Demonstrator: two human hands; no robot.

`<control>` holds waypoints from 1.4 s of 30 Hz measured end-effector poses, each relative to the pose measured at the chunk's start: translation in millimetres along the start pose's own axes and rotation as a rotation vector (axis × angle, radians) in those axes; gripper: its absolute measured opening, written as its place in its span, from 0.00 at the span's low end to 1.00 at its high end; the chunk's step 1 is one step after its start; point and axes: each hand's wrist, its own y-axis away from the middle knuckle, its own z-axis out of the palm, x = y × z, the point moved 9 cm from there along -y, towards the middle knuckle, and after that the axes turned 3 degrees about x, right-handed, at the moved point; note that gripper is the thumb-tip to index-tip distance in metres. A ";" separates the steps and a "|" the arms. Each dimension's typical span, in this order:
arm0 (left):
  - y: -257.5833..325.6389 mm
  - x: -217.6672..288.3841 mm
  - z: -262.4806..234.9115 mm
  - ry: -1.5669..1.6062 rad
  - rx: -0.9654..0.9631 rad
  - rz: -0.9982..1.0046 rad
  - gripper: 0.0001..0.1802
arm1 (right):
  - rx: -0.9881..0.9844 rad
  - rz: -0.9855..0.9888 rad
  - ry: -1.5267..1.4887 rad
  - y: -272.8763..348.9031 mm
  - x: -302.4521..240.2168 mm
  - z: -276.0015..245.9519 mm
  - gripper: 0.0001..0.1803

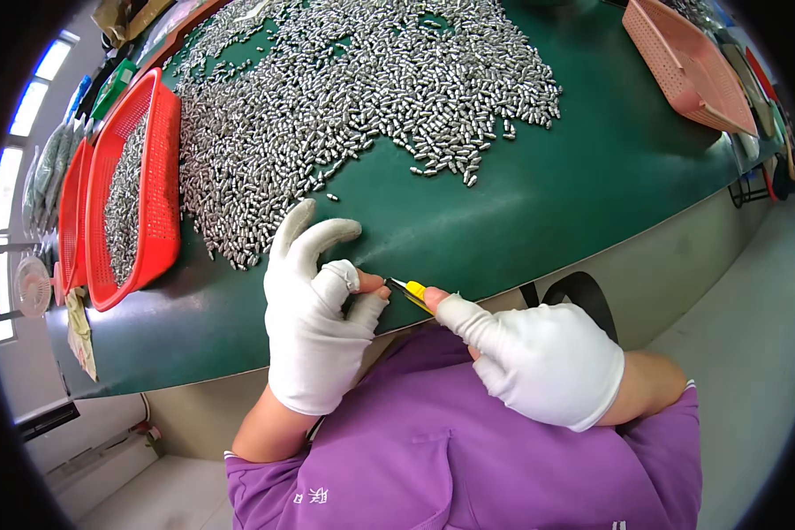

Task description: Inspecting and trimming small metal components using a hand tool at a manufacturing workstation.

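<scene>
From my end of the feed, I see the right hand (552, 362) gripping a slim yellow-and-black tool (417, 295) between thumb and fingers, its pointed tip aimed left, just above the green table's (539, 221) near edge. The left hand (314, 331) meets that tip with thumb and forefinger pinched together — what sits between them is too small and hidden for me to tell — while its other fingers stand raised. Both hands wear white gloves with some fingertips bare. Beyond them spreads a broad heap of small silvery metal parts (371, 97), one loose piece (332, 197) lying near the raised fingers. To the left, a red basket (163, 168) holds more parts; a pink basket (689, 66) rests at the far right.
</scene>
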 end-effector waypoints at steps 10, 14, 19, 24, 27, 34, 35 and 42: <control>-13.2 5.6 -22.6 0.038 0.060 0.144 0.13 | 0.714 0.298 -0.090 30.8 91.7 -64.4 0.36; -32.9 -29.7 -30.9 0.378 0.127 -0.199 0.08 | 0.704 0.643 0.458 43.2 173.4 -101.3 0.30; -59.7 -48.2 -26.3 0.662 0.077 -0.467 0.06 | 0.660 0.498 0.776 19.0 178.1 -115.9 0.21; -59.0 -67.9 -3.8 1.019 -0.119 -0.557 0.08 | 0.601 0.051 0.175 -32.0 100.7 -90.0 0.19; -54.3 -70.2 2.9 1.153 -0.128 -0.562 0.08 | 0.301 0.103 0.078 -57.8 81.3 -53.8 0.24; -51.7 -74.8 1.1 1.299 -0.135 -0.638 0.06 | 0.250 -0.037 0.076 -99.8 57.0 -33.5 0.22; -52.1 -75.3 1.8 1.302 -0.138 -0.641 0.07 | 0.203 -0.038 0.078 -106.5 55.0 -30.0 0.21; -51.3 -75.9 5.3 1.404 -0.170 -0.630 0.10 | 0.202 -0.216 0.131 -148.7 33.2 -24.6 0.18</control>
